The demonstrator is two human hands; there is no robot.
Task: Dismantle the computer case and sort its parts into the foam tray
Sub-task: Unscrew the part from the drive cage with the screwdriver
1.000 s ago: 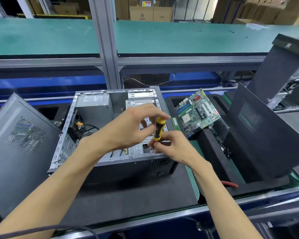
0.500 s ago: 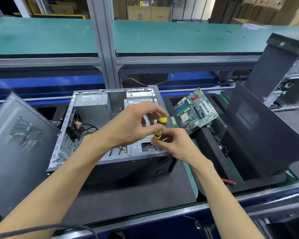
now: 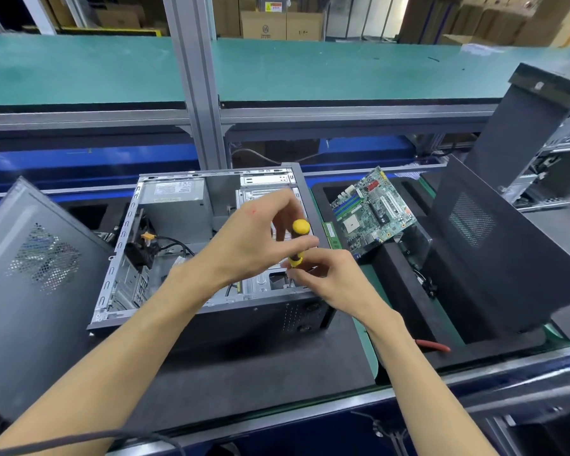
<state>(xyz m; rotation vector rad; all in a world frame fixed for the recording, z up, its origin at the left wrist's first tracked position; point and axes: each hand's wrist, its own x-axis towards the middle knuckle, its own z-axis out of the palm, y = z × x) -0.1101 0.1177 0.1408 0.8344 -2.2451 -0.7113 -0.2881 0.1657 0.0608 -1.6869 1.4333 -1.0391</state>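
An open computer case (image 3: 165, 304) lies on its side on a black mat, its power supply (image 3: 175, 202) at the back left. Over the drive cage at the case's right, my left hand (image 3: 254, 241) grips the handle of a yellow-and-black screwdriver (image 3: 298, 238) held nearly upright. My right hand (image 3: 326, 274) pinches the screwdriver's lower end, close to the cage; the tip is hidden by my fingers. To the right stands the black foam tray (image 3: 405, 291) with a green motherboard (image 3: 372, 212) leaning in a slot and a memory stick (image 3: 331, 235) beside it.
One dark side panel (image 3: 37, 258) leans at the left, another (image 3: 494, 245) leans against the tray at the right. A red-handled tool (image 3: 436, 346) lies near the front edge. A second case (image 3: 553, 149) stands far right. An aluminium post (image 3: 198, 80) rises behind.
The screwdriver handle has sunk a little and tilted between my hands. My left fingers have shifted around the handle. My right hand stays at the lower end.
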